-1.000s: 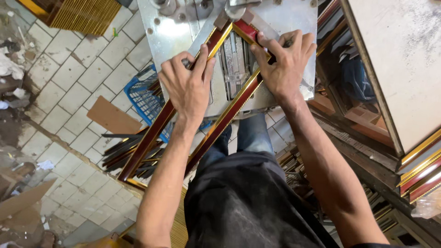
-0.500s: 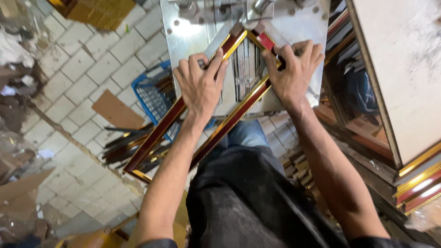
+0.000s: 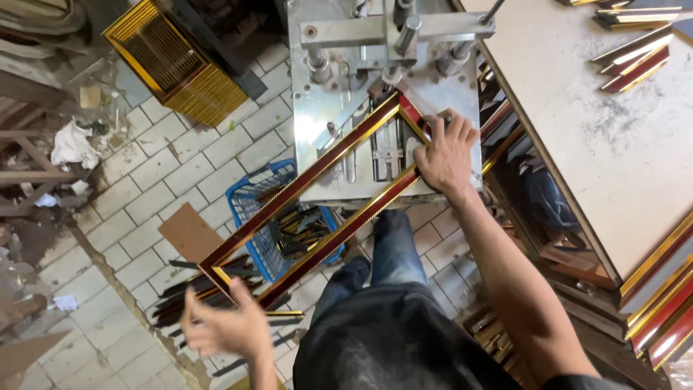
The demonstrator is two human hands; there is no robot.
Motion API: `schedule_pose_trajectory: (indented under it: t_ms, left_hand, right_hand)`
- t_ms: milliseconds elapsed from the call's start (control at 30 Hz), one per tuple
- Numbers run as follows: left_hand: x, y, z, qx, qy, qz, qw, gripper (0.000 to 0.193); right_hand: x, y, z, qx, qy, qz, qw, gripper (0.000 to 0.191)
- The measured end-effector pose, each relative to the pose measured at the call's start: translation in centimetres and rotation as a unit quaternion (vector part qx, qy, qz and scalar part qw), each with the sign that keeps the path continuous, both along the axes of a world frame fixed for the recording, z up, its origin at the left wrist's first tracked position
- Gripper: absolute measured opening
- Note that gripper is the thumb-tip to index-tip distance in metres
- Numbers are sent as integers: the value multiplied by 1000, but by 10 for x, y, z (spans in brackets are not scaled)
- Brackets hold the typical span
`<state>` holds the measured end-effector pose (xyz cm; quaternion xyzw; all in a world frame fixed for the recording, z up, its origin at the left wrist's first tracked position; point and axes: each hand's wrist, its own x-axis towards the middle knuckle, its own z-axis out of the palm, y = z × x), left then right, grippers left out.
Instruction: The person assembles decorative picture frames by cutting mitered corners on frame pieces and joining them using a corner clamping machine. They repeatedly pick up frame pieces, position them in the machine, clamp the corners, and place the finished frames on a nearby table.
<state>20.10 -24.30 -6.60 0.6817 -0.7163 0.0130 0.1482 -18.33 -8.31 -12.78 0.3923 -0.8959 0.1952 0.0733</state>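
- Left hand [image 3: 220, 326] sits nearest the camera, open with fingers spread and blurred, just at the near corner of the frame [image 3: 310, 198]; whether it touches that corner I can't tell.
- The frame is a long rectangle of red-and-gold moulding running diagonally, its near end out over the floor, its far corner up on the metal joining machine [image 3: 382, 101].
- Under the frame's middle: a blue basket [image 3: 256, 217] of moulding offcuts, more dark strips lying on the tiled floor [image 3: 151, 188].
- Right hand [image 3: 445, 155] has its grip clamped on the frame's short far side, fingers over the moulding, pressing it onto the machine plate.
- Judgement: step in hand looks like seating the far corner at the machine. Doing it well calls for the left hand to carry the hanging end level so the mitre doesn't twist, and the right hand's fingers staying clear of the clamp posts.
- Far right: a pale tabletop [image 3: 592, 144] with short moulding pieces [image 3: 635, 50] at its far edge.
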Motion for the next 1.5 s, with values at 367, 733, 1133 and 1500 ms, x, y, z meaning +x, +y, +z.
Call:
schedule_pose_trajectory:
  t_ms: [367, 733, 1133, 1500]
  left_hand:
    - [91, 50, -97, 334, 723, 308, 521, 36]
    - [28, -64, 82, 67, 636, -51, 767, 27]
    - [-293, -9, 18, 344, 150, -386, 843, 39]
    - [-230, 4, -72, -48, 94, -481, 870, 38]
  right_hand:
    - [-5, 0, -3, 54, -42, 8, 998, 59]
    - [-17, 12, -8, -27, -62, 40, 997, 66]
    - [-27, 34, 19, -50, -115, 109, 986, 78]
    - [-15, 24, -18, -94, -69, 50, 992, 27]
